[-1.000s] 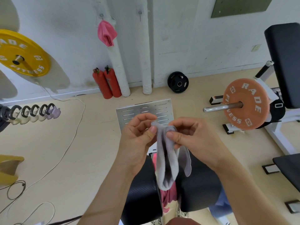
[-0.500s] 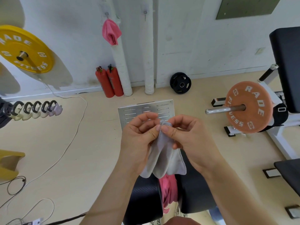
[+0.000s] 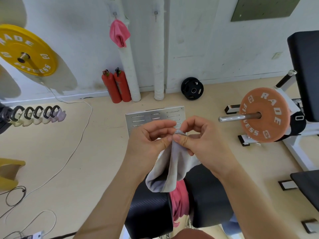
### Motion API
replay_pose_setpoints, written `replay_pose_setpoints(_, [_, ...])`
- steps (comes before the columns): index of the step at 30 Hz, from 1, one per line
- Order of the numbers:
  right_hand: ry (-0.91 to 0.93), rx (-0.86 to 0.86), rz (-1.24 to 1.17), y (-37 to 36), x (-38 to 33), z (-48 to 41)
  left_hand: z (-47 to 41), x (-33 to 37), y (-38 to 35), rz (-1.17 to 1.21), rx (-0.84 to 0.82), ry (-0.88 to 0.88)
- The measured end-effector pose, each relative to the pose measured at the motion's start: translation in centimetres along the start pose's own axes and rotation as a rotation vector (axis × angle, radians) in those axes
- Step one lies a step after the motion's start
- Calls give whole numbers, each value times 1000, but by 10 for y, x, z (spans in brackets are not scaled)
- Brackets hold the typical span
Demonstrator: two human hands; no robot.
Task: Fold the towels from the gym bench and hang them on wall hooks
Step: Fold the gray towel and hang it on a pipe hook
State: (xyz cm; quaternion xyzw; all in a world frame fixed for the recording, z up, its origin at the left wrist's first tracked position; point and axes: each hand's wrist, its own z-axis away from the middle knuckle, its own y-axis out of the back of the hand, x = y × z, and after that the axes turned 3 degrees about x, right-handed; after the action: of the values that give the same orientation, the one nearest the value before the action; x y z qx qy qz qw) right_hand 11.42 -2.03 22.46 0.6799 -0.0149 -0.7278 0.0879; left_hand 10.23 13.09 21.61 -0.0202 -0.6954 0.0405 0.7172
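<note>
Folding step: left hand (image 3: pixel 151 140) and right hand (image 3: pixel 205 140) both pinch the grey towel (image 3: pixel 170 166) at its top, fingers (image 3: pixel 183 139) clamped on cloth, above the surface's (image 3: pixel 150 209) far edge. Next, I reckon, loop it over the free hook (image 3: pixel 155 13).

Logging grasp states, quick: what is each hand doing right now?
Left hand: closed, pinching the top edge of the grey towel.
Right hand: closed, pinching the same towel edge right beside it.
</note>
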Motion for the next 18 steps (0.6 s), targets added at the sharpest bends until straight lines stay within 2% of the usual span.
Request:
replay_pose_setpoints(3, [26,48,61,0,-3,-4,3,-5,-14,-173,80,-40])
replay_pose_setpoints(8, [97,145,-30,18,-12,-17,-5,-58,7,-609,104,82])
replay_pose_setpoints(11, [60,254,6,35,6,-33,-13,-85,34,-929,124,117])
replay_pose_setpoints(13, [9,314,-30,46,24,-40,-23,-93,55,-1062,134,202])
replay_pose_setpoints(16, [-25,396,-49,64,46,-50,-37,-96,86,-969,139,403])
replay_pose_setpoints(18, [-39,396,11,75,56,-57,-43,-92,98,-856,197,460])
